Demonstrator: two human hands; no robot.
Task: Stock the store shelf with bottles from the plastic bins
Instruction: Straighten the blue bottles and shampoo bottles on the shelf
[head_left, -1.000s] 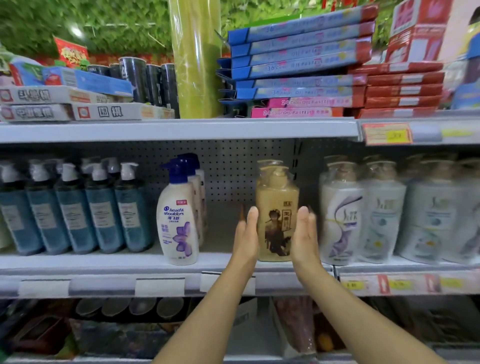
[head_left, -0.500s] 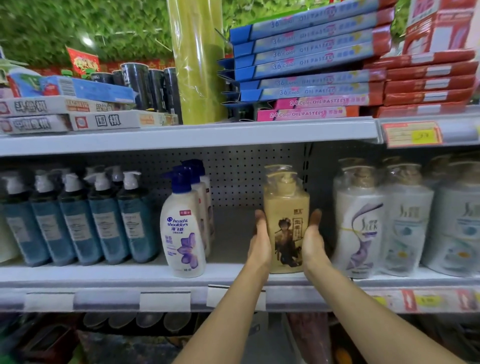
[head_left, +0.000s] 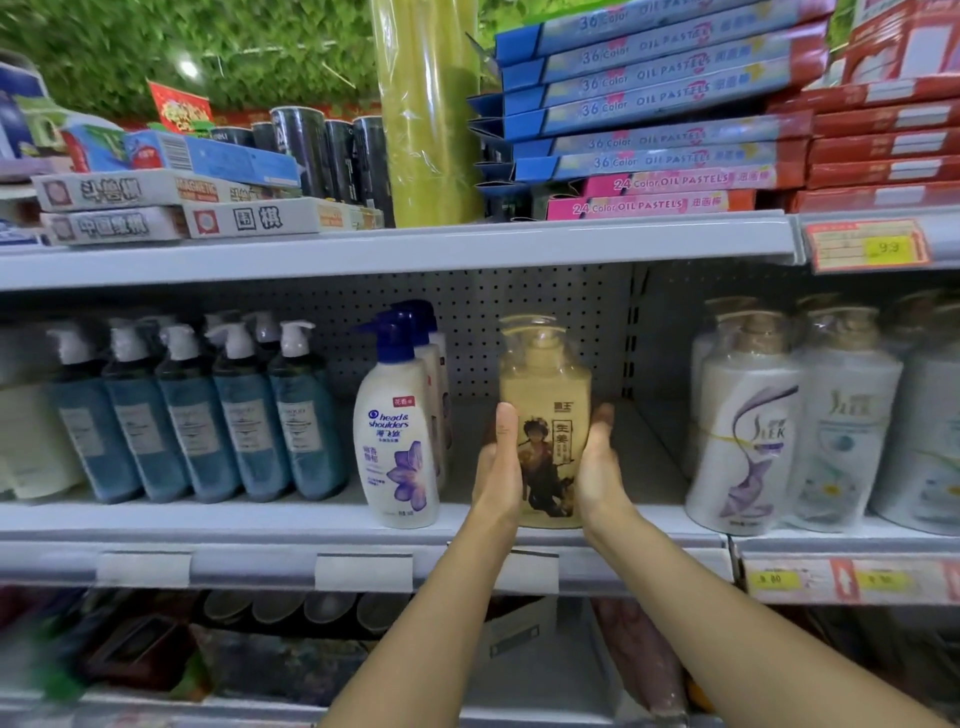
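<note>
My left hand (head_left: 497, 470) and right hand (head_left: 598, 467) press flat, fingers straight, against the two sides of the yellow pump bottle (head_left: 545, 384). It stands upright at frame centre on the middle shelf (head_left: 234, 519), between the Head & Shoulders bottle (head_left: 397, 436) and the white shrink-wrapped bottles (head_left: 743, 431).

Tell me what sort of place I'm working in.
Most likely a general shop aisle: grey metal shelf with yellow price labels, a row of blue pump bottles, and stacked blue cardboard oil-pastel boxes above.
</note>
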